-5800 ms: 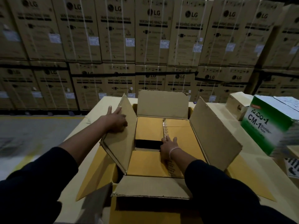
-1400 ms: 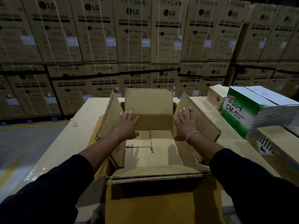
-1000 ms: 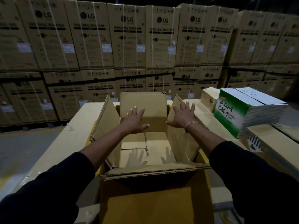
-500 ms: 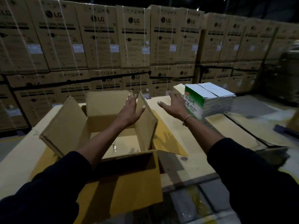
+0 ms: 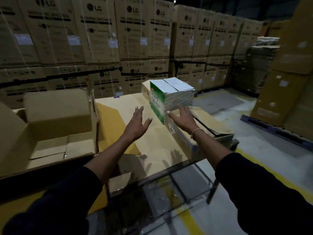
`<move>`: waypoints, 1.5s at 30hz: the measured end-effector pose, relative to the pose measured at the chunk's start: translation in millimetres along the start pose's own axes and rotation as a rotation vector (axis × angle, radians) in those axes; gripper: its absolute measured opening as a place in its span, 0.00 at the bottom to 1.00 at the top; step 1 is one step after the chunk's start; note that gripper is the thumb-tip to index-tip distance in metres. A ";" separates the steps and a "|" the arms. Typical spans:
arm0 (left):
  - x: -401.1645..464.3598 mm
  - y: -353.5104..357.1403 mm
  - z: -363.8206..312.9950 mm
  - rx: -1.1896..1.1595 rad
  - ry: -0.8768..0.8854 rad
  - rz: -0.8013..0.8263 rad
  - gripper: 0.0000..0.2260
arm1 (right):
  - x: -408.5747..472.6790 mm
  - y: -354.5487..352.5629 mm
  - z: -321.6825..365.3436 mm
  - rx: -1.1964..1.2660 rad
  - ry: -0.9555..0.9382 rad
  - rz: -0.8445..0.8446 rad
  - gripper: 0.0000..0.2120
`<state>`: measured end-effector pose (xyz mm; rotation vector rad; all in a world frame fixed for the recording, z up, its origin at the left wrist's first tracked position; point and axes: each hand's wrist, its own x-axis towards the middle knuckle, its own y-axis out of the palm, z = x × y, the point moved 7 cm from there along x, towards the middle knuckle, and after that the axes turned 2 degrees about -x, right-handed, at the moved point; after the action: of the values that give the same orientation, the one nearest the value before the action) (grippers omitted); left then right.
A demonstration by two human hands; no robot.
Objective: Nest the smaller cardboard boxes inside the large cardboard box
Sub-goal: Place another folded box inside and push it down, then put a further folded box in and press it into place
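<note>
The large cardboard box (image 5: 55, 119) stands open at the left of the table, flaps up, with a brown box bottom showing inside. A green and white box (image 5: 171, 97) sits at the table's far right, with a small plain brown box (image 5: 145, 90) behind it. My left hand (image 5: 137, 123) hovers open in front of the green box, apart from it. My right hand (image 5: 182, 116) is open at the box's near right corner, fingertips at or just touching its side.
The table (image 5: 128, 106) is covered in tan cardboard sheets. Flattened cardboard (image 5: 208, 121) lies under and right of the green box. Stacked washing machine cartons (image 5: 132, 34) wall the back. A blue pallet (image 5: 277, 128) and tall cartons stand right; a yellow floor line runs below.
My view has swung right. Both hands left the large box's flaps and moved right toward the green and white box; the right hand now reaches its near corner.
</note>
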<state>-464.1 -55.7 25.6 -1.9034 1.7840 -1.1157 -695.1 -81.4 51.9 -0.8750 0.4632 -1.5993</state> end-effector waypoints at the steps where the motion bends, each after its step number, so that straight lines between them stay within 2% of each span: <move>1: 5.2 16.1 -4.7 -0.009 -0.003 0.023 0.34 | 0.9 -6.1 -14.2 0.002 0.015 0.001 0.38; 6: 43.5 86.0 -18.8 -0.057 -0.023 0.093 0.36 | 17.6 -20.5 -79.3 0.013 0.075 0.010 0.43; 10: 87.5 134.4 -16.3 -0.069 -0.025 0.110 0.36 | 45.9 -18.3 -124.5 -0.020 0.124 0.021 0.40; 14: 138.9 181.4 -5.7 -0.092 -0.046 0.129 0.36 | 82.1 -12.6 -166.0 -0.016 0.173 0.045 0.41; 25: 226.4 292.8 46.0 -0.041 -0.240 0.288 0.40 | 168.3 0.2 -262.0 -0.156 0.284 0.166 0.44; 28: 235.3 312.9 49.8 -0.015 -0.295 0.307 0.39 | 188.0 5.3 -284.7 -0.232 0.295 0.225 0.39; 34: 242.4 337.7 43.1 0.004 -0.428 0.291 0.42 | 229.7 17.1 -334.9 -0.362 0.277 0.389 0.41; 39: 241.4 351.8 37.4 0.041 -0.537 0.224 0.44 | 250.1 16.5 -364.8 -0.409 0.235 0.490 0.51; 42: 234.3 356.7 32.1 0.057 -0.568 0.170 0.44 | 256.6 16.7 -375.3 -0.394 0.199 0.483 0.57; 45: 219.2 356.7 26.2 0.054 -0.615 0.106 0.46 | 256.6 20.3 -380.8 -0.402 0.139 0.443 0.58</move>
<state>-714.0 -334.4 -163.8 -1.8271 1.4610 -0.4557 -973.5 -396.8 -133.4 -0.8825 1.0281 -1.1765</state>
